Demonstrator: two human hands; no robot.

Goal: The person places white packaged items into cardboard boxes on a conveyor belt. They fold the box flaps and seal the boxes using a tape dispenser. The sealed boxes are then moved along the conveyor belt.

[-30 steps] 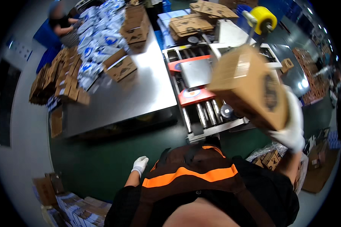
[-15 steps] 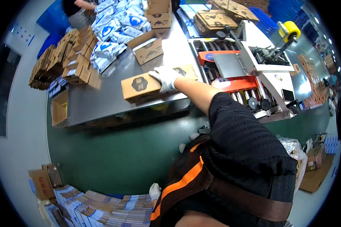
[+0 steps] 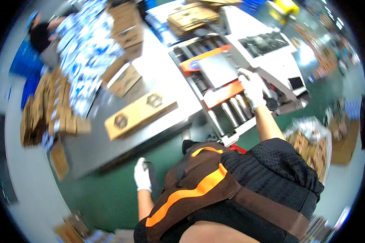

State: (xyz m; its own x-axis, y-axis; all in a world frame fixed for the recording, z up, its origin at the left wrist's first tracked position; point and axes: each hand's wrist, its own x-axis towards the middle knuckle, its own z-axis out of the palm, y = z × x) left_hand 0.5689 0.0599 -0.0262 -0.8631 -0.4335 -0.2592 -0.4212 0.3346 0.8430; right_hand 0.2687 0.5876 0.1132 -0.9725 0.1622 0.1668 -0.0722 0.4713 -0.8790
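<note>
My left hand [image 3: 142,176], in a white glove, hangs in front of the table's front edge. Its fingers are loosely extended and I see nothing in them. Over the roller machine [image 3: 231,107] is my right hand [image 3: 252,90], also gloved, slightly blurred, with its fingers stretched toward a grey metal plate [image 3: 218,71] and the orange side guide [image 3: 223,94]. Whether it touches the machine I cannot tell. A long closed cardboard box [image 3: 140,111] with dark printed emblems lies on the metal table [image 3: 168,87], apart from both hands.
Behind the box stands an open carton [image 3: 125,81]. Blue-and-white packets [image 3: 87,52] are heaped beside upright cartons [image 3: 125,28] and folded cardboard [image 3: 50,105]. A co-worker [image 3: 42,36] stands far left. Flat cardboard [image 3: 192,18] is stacked behind the machine; a plastic-lined bin [image 3: 312,141] stands right.
My right hand has left the long box and moved right, over the machine. My left hand has come up into fuller view. The whole view has turned, and the box now lies untouched.
</note>
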